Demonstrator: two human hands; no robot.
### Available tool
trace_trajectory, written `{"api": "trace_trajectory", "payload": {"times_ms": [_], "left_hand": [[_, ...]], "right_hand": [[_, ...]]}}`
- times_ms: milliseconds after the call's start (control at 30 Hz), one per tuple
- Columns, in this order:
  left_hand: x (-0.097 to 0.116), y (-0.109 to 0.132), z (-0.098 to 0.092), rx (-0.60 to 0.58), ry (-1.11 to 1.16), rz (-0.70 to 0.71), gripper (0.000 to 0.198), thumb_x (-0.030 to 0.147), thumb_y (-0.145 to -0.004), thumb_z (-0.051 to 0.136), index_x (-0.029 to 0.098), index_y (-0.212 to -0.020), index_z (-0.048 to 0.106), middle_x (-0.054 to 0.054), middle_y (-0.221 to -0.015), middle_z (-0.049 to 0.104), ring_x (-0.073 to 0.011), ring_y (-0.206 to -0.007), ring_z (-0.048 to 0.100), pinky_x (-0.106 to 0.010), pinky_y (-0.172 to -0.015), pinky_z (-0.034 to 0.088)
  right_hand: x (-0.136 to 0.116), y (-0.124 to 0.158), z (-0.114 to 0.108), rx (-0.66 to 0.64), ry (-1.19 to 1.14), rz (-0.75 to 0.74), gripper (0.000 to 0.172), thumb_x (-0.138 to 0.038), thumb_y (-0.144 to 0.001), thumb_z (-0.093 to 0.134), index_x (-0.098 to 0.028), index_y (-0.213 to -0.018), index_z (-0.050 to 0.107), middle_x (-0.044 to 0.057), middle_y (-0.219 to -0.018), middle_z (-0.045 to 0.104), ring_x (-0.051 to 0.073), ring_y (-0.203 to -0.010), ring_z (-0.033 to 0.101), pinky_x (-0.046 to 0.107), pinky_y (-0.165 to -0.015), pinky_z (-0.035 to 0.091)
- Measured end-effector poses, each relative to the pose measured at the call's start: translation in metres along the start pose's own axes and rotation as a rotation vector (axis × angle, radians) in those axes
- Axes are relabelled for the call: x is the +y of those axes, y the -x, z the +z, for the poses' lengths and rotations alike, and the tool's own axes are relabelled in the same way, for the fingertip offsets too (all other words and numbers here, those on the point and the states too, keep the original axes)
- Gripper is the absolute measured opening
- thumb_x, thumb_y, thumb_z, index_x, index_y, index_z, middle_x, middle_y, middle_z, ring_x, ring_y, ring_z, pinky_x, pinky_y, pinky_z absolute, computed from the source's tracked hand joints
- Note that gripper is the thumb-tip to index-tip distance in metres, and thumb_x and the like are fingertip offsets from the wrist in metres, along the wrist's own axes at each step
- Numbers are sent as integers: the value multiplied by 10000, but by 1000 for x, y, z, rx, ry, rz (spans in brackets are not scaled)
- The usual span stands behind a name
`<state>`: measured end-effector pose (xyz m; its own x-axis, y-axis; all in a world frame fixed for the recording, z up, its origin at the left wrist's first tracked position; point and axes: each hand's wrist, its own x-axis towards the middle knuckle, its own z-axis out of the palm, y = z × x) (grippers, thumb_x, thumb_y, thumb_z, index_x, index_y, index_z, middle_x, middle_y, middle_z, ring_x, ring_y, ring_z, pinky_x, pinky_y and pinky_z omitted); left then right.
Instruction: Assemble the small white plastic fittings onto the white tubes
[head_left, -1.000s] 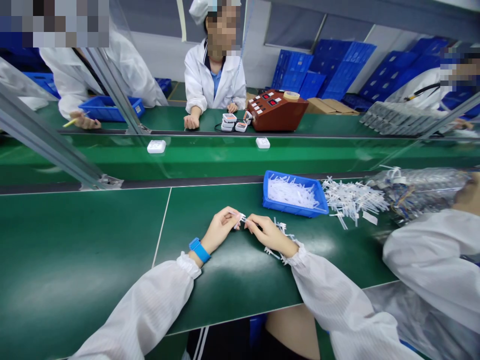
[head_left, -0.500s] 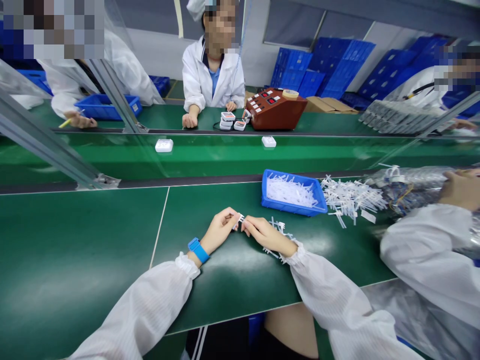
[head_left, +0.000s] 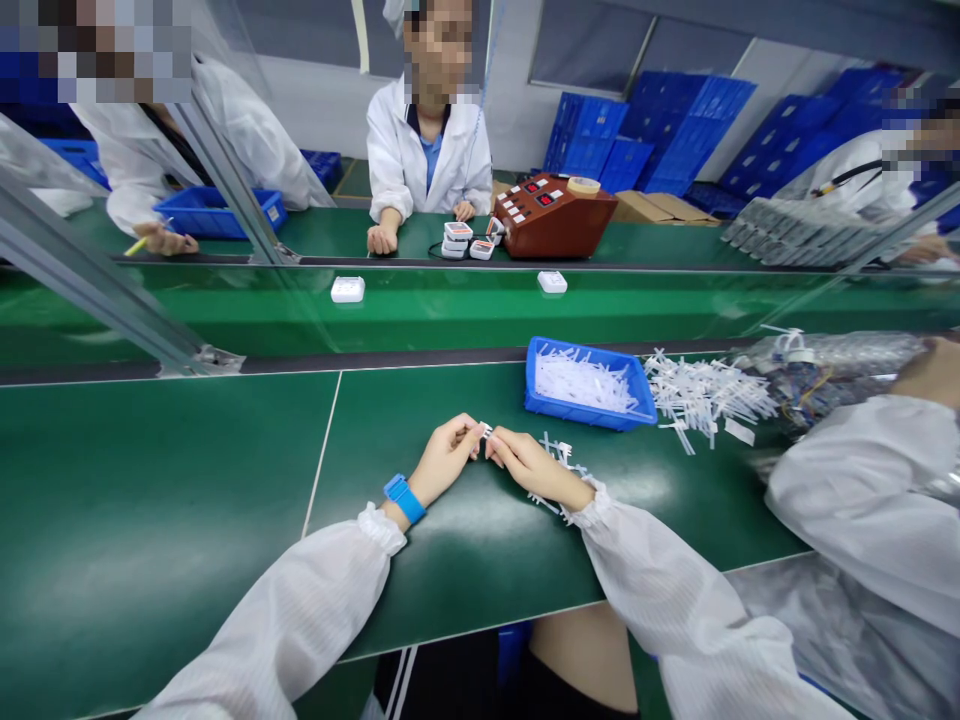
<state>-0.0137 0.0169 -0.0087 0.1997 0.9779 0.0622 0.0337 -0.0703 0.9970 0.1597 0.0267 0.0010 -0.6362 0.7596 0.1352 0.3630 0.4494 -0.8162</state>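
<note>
My left hand [head_left: 450, 453] and my right hand [head_left: 534, 466] meet over the green table, fingertips nearly touching. Between them is a small white plastic piece [head_left: 487, 431], pinched by both hands; its exact kind is too small to make out. A blue strap [head_left: 403, 499] circles my left wrist. Beside and partly under my right hand lie several loose white plastic pieces [head_left: 559, 449] with thin strips. Beyond it stands a blue bin [head_left: 592, 413] full of thin white strips [head_left: 581, 378].
A heap of white strip pieces [head_left: 705, 395] lies right of the bin, near clear plastic bags [head_left: 847, 360]. A co-worker's sleeve [head_left: 862, 480] reaches in at right. White square devices [head_left: 348, 290] sit on the green belt [head_left: 442, 310]. Across it, a person [head_left: 431, 150] sits by a brown box [head_left: 555, 220].
The two white devices on the belt have shifted right. My hands stay together on the small white piece, the left slightly nearer the right.
</note>
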Motion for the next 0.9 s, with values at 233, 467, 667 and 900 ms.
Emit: {"api": "trace_trajectory", "payload": {"times_ms": [233, 467, 667, 900], "left_hand": [[0, 0, 0, 2, -7, 6, 342, 462, -859, 554, 162, -694, 535, 22, -596, 536, -99, -559, 490, -226, -583, 419], [1, 0, 0, 4, -23, 18, 351, 456, -867, 547, 164, -672, 527, 21, -587, 528, -98, -554, 485, -223, -574, 415], [1, 1, 1, 5, -24, 8, 359, 460, -864, 546, 164, -663, 518, 23, -573, 522, -95, -533, 472, -222, -553, 399], [1, 2, 1, 16, -43, 17, 340, 428, -881, 532, 163, -668, 513, 25, -585, 518, -91, -541, 469, -217, -553, 390]], "right_hand": [[0, 0, 0, 12, 6, 1, 292, -302, -996, 310, -187, -809, 502, -18, -674, 490, 122, -607, 464, 239, -627, 362], [0, 0, 2, 15, 9, -4, 296, -301, -998, 308, -187, -808, 505, -21, -661, 481, 120, -594, 452, 241, -617, 359], [0, 0, 2, 18, 14, -2, 307, -314, -999, 307, -187, -803, 506, -20, -658, 481, 122, -592, 454, 242, -613, 357], [-2, 0, 2, 19, 15, 1, 280, -282, -999, 316, -190, -797, 487, -25, -668, 479, 115, -603, 464, 233, -623, 352]]}}
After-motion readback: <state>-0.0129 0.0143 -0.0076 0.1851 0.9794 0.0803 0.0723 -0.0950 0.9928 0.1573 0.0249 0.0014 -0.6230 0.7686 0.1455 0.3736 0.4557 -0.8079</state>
